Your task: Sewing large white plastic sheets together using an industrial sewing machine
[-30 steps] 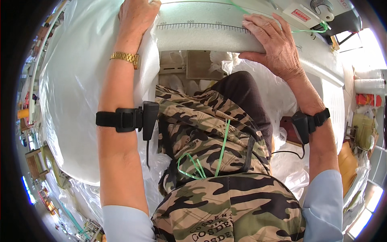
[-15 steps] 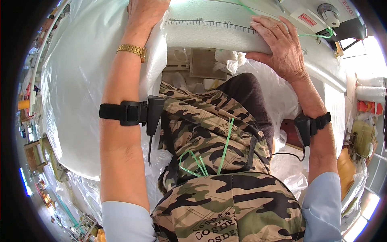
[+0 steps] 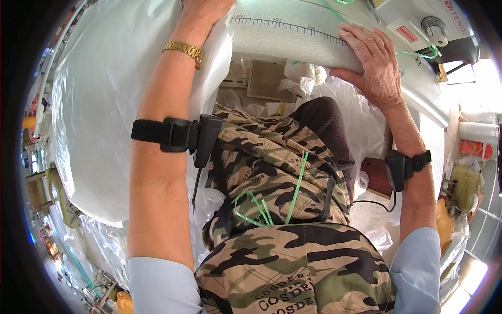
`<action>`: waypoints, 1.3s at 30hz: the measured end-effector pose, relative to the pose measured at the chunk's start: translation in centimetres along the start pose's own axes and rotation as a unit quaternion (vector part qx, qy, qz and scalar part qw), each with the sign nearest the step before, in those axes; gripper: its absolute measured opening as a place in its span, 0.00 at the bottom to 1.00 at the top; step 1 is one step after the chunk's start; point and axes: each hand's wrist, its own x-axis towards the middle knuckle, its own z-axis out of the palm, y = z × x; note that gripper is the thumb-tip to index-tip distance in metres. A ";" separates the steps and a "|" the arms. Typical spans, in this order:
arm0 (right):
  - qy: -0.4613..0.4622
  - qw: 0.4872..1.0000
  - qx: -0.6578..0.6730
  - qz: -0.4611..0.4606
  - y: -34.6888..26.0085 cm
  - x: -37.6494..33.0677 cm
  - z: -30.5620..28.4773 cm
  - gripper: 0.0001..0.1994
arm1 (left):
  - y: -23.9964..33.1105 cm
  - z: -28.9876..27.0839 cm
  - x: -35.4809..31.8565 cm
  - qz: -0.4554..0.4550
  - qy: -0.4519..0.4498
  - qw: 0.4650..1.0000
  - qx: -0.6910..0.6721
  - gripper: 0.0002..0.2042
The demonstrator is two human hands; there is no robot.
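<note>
My left hand [image 3: 209, 11] is at the top edge of the picture, over a large white plastic-like sheet [image 3: 99, 110] that hangs off the left side of the worktable. Its fingers are out of the picture. My right hand [image 3: 377, 68] lies on the front edge of the pale worktable [image 3: 282, 44], fingers stretched out and thumb apart, with nothing held. A printed ruler scale runs along that table between the two hands. Beyond my right hand stands a white sewing-machine-like head [image 3: 426, 18] with a round knob [image 3: 435, 31]; a green plastic strand [image 3: 410, 53] leads off it.
Below the table sit a metal pedal plate [image 3: 272, 79] and crumpled white plastic [image 3: 306, 76]. Loose green strips [image 3: 297, 188] lie on my camouflage apron [image 3: 293, 261]. Black strapped devices [image 3: 206, 140] are on both forearms. Rolled white material [image 3: 478, 133] stands at the far right.
The table, machine and both hands appear shifted slightly right in the picture. My right hand stays on the table edge, and my left hand stays over the white sheet.
</note>
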 end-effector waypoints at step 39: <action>0.030 0.999 0.021 0.002 -0.1 0.6 2.0 0.36 | -3.1 1.4 1.7 -0.009 -0.076 0.996 0.049 0.19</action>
